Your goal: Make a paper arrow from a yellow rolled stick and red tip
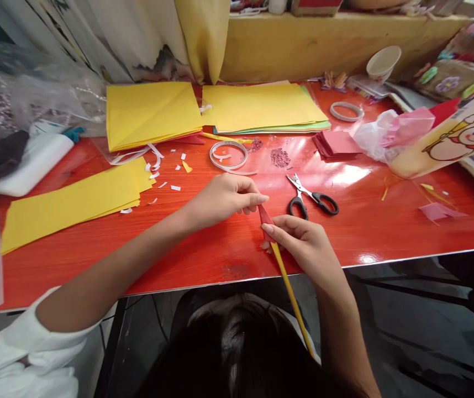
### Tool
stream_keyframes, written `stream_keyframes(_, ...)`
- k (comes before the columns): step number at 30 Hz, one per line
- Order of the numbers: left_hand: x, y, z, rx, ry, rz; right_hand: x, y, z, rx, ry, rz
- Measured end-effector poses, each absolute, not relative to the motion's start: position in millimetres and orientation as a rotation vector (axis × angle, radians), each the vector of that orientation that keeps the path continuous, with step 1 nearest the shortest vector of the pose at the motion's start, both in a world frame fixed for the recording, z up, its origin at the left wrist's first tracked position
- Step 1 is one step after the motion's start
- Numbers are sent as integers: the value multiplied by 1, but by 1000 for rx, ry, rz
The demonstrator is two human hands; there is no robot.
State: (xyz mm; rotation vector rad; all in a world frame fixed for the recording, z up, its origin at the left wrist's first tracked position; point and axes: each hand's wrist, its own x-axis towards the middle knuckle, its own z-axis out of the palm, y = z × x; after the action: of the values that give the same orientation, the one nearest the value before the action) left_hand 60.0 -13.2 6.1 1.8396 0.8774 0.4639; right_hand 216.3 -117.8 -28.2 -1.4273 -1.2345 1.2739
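A long thin yellow paper stick [290, 290] slants down toward me past the table's front edge. Around its upper end sits a small pointed piece of red paper [265, 216]. My left hand [231, 199] pinches the tip of that red paper between thumb and fingers. Lower down, my right hand [303, 239] is closed around the red paper where it meets the stick, thumb on top. Scissors [309, 198] with black handles lie partly spread just beyond my right hand. A roll of clear tape [228, 156] lies beyond my left hand.
Yellow paper stacks [154, 113] [262, 108] lie at the back, with cut yellow strips [75, 205] at left. Red paper squares [338, 145], a second tape roll [347, 111], a paper cup [383, 63] and a printed bag [448, 138] stand or lie at right. Paper scraps [175, 188] dot the red table [187, 260].
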Motion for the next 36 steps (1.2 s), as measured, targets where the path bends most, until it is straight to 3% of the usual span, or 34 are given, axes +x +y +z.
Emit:
stream_keyframes(22, 62, -9, -2, 1530, 937, 727, 220, -117, -28, -1407, -1314, 1355)
stream_keyframes(36, 62, -12, 4, 1645, 730, 508, 226, -121, -29, -1265, -1281, 1447)
